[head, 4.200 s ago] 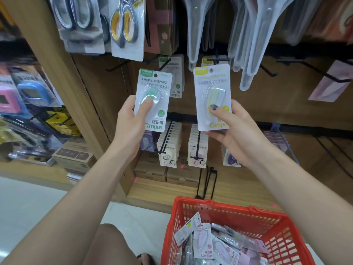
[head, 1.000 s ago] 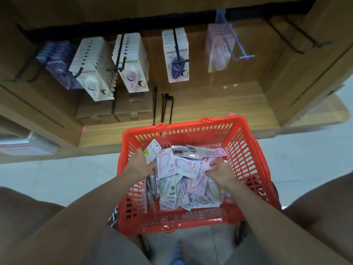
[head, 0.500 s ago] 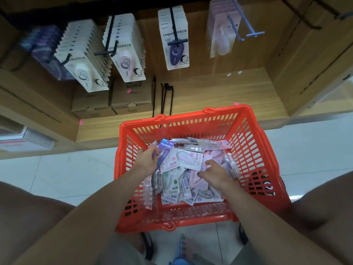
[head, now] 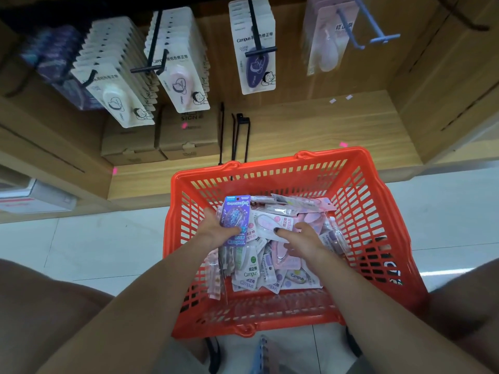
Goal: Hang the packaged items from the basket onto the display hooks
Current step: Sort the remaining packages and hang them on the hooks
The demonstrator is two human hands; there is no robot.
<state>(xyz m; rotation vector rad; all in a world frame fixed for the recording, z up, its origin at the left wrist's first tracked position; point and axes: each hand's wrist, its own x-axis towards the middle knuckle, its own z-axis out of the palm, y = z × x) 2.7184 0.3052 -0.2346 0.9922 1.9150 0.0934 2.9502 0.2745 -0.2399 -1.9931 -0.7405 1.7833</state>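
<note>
Purple packet (head: 234,221) in left hands (head: 216,233)

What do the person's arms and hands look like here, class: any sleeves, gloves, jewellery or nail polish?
Both forearms are bare, with no sleeves in view. The left hand and right hand wear no gloves; no rings, watch or bracelets show. One right fingernail looks dark, possibly polished.

The single head-worn camera looks steeply down and forward from above the person's own forearms, close over a red basket (head: 359,211) on the floor, its wide angle bending the wooden shelf (head: 310,125) and the display hooks (head: 259,31) of hanging packs along the frame's upper edge.
</note>
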